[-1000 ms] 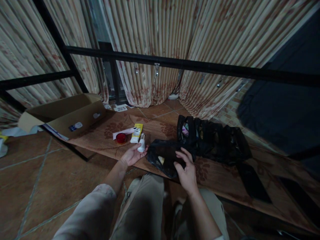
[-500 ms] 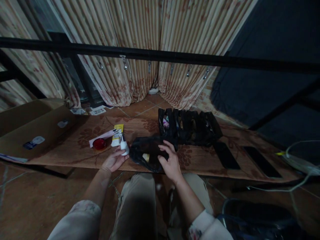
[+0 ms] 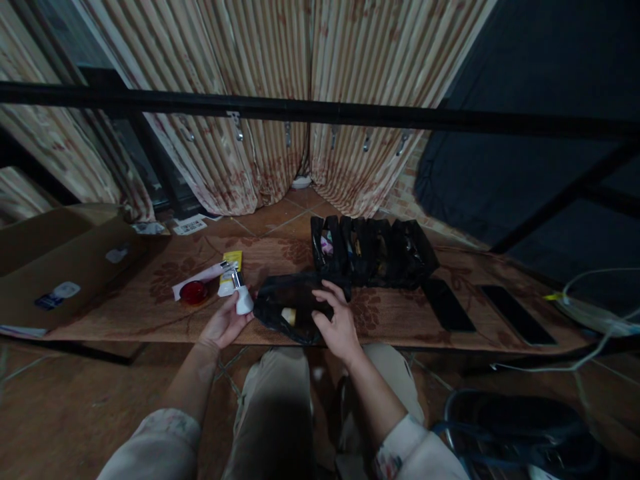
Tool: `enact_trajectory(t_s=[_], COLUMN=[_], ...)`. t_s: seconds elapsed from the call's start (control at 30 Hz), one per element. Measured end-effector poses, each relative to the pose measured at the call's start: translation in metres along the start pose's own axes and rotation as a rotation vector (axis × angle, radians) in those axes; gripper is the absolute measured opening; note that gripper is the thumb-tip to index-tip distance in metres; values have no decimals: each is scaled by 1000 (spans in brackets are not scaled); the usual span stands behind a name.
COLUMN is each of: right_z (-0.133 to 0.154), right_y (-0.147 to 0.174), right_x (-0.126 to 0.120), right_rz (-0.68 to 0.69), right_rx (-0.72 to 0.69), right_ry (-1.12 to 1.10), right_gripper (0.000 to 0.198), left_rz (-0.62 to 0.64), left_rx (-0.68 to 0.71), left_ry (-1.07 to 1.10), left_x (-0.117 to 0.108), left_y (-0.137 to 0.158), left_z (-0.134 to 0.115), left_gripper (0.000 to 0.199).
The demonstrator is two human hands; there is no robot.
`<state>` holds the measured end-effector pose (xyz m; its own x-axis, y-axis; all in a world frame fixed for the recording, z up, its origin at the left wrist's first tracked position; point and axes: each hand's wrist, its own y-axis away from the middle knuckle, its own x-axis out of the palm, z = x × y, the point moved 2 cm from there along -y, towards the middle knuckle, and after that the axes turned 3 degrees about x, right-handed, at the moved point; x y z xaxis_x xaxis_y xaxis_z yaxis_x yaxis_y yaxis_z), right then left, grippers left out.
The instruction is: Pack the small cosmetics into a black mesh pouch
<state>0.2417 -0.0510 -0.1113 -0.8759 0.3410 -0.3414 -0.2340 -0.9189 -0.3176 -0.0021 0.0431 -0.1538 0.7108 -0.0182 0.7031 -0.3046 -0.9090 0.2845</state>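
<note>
My left hand [image 3: 223,325] has its fingers closed round a small white bottle [image 3: 244,301] with a silver neck, beside the left edge of a black mesh bag [image 3: 277,293]. A small pale item with a yellowish part [image 3: 289,315] shows in the bag. On the bag's right side, my right hand [image 3: 341,325] holds its edge with curved fingers and thumb. Just beyond my left hand lie a yellow-and-white tube [image 3: 233,257], a pale pink tube [image 3: 207,273] and a round red container [image 3: 193,292].
Several black mesh bags [image 3: 383,250] stand in a row behind my right hand. To their right lie two flat dark slabs [image 3: 447,307]. A cardboard box [image 3: 95,263] sits at the left end of the patterned cloth [image 3: 150,320]. A black bar [image 3: 320,110] crosses in front of the curtains.
The white bottle in my left hand tilts slightly more and sits a little farther left. The whole view has shifted slightly. My right hand stays at the mesh bag.
</note>
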Motion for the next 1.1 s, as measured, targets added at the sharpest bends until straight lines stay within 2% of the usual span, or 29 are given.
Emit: enact_trajectory(t_s=[0.33, 1.1], right_z=[1, -1], right_y=[0, 0], right_x=[0, 0], right_rz=[6, 3], right_rx=[-9, 5], right_ry=[13, 17], right_gripper=[38, 38], left_rz=[-6, -1], left_rx=[-10, -4], left_ry=[19, 62], left_x=[2, 3], left_y=[1, 0], left_z=[-1, 1], left_gripper=[33, 22])
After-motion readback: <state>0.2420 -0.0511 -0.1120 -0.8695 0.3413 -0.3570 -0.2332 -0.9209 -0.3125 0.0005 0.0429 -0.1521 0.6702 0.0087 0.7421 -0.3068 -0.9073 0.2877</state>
